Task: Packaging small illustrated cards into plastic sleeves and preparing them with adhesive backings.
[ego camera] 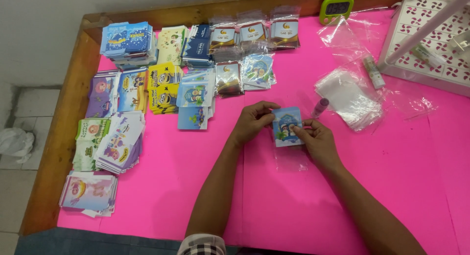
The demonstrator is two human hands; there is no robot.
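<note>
Both hands, left [252, 122] and right [317, 141], pinch a blue picture card [287, 126] between them.

A wooden-edged table [58, 137] covered in bright pink sheeting [171, 196] stands against a pale wall [49, 20]. Grey floor tiles [19, 186] show along its left edge.

A small home-style packing workshop: a wooden-edged table [73, 83] under a pink cover [196, 186] bears sorted stacks of picture cards [122, 142], clear plastic sleeves [350, 98] and a green timer [336, 8], beside a tiled floor [19, 103].
</note>
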